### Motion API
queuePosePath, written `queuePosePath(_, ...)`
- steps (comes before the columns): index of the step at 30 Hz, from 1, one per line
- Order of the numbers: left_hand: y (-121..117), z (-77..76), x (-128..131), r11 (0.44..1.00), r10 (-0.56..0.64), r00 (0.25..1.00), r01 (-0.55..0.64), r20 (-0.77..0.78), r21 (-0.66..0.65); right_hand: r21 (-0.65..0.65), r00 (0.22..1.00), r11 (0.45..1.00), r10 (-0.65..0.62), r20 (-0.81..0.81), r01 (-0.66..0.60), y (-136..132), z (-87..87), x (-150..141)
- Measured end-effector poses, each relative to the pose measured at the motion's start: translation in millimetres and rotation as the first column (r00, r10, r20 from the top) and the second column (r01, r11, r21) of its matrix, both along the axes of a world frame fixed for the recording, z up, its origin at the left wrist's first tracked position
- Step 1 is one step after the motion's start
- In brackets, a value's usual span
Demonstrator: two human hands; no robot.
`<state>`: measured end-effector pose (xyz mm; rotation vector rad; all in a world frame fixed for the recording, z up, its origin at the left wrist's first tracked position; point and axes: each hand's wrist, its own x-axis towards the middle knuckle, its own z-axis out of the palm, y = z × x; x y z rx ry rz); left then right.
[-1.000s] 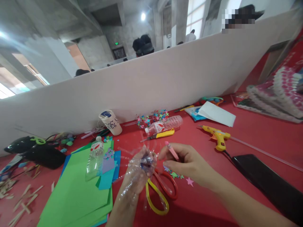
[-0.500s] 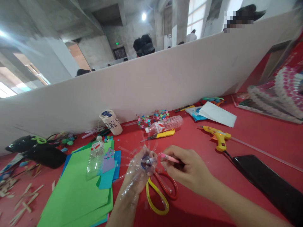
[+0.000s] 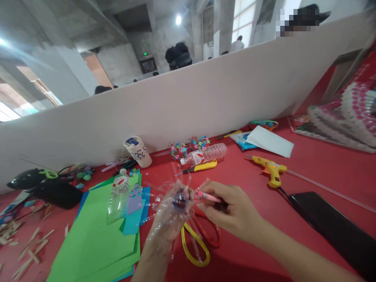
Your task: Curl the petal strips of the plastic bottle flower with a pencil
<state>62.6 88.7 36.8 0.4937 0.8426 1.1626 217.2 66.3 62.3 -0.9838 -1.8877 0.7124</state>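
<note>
In my left hand is a clear plastic bottle piece cut into thin strips that fan out around it. Its middle looks dark blue-purple, and strips hang over my wrist. My right hand pinches a pink crayon-like stick, its tip pointing left, close by the cut piece. Whether the tip touches the plastic I cannot tell. Under the hands lie scissors with one yellow and one red handle loop; their blades are hidden.
A yellow box cutter and a plastic bottle lie beyond my hands. Coloured paper with a second bottle is left. To the right are a yellow glue gun and a black slab. A white partition rises behind.
The cut plastic piece has turned in my left hand, and its strips now spread differently. My right hand with the pink stick has shifted slightly left.
</note>
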Motion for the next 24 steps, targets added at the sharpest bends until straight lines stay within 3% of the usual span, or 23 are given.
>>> queuePosePath(4, 1.7, -2.4, 0.1, 0.997, -0.071, 0.995, 0.072, 0.076, -0.003, 0.018, 1.0, 1.0, 0.017, 0.003, -0.017, 0.4, -1.4, 0.0)
queuePosePath(11, -1.4, -4.6, -0.1, 0.999, 0.045, 0.999, -0.045, -0.014, 0.003, -0.031, 0.996, 0.996, 0.085, 0.03, -0.085, -1.3, -2.5, 0.0)
queuePosePath(18, -6.9, 7.1, 6.5, 1.0, 0.002, 1.0, -0.002, -0.005, 0.02, -0.02, 0.998, 0.999, 0.05, 0.035, -0.05, -1.8, -5.7, -2.8)
queuePosePath(24, -5.0, 6.0, 6.0, 0.998, -0.03, 0.999, 0.031, 0.019, -0.056, -0.016, 0.996, 0.996, 0.093, -0.017, -0.093, -2.8, -5.1, -3.0)
